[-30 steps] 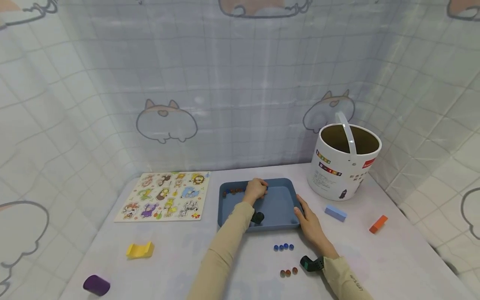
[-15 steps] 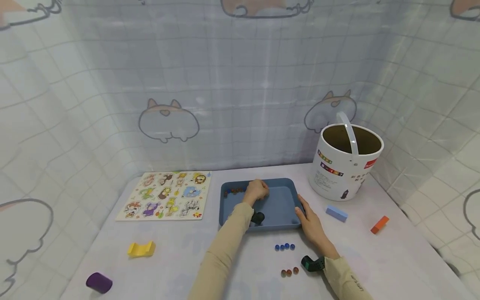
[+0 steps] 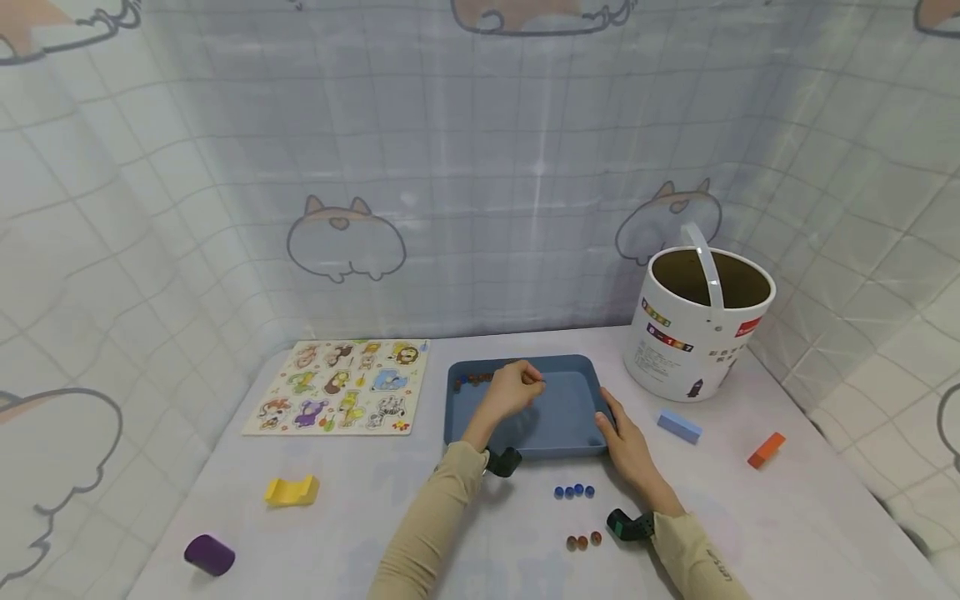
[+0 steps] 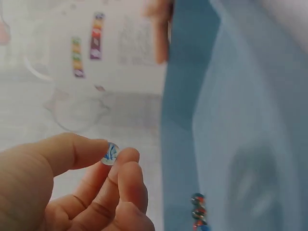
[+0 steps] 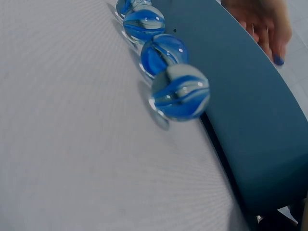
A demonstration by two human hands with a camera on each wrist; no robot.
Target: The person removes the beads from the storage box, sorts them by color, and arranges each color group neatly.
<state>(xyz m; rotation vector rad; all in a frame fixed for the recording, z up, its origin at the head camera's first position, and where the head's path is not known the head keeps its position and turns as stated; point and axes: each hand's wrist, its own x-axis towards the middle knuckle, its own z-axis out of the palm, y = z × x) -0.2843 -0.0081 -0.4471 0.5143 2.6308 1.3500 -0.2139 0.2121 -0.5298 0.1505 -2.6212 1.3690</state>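
My left hand (image 3: 512, 390) is above the blue tray (image 3: 566, 417), pinching a clear marble with blue swirls (image 4: 110, 154) between thumb and fingertips. In the left wrist view the marble shows beyond the tray wall. A row of brownish and blue marbles (image 3: 474, 379) lies along the tray's back left, partly behind the left hand. My right hand (image 3: 630, 450) holds the tray's right side, thumb at the rim and fingers along the outer wall. Several blue-swirled marbles (image 5: 180, 91) sit in a row on the table before the tray, with three reddish-brown marbles (image 3: 582, 542) nearer the front.
An animal puzzle board (image 3: 341, 387) lies left of the tray. A white bucket (image 3: 697, 333) with a handle stands back right. A blue block (image 3: 679, 426) and an orange block (image 3: 766, 450) lie right; a yellow block (image 3: 292, 492) and purple cylinder (image 3: 209, 555) lie front left.
My left hand has lifted up from the back of the tray, its wrist swinging left and toward the front, with a marble in its fingertips. The right hand stays at the tray's side.
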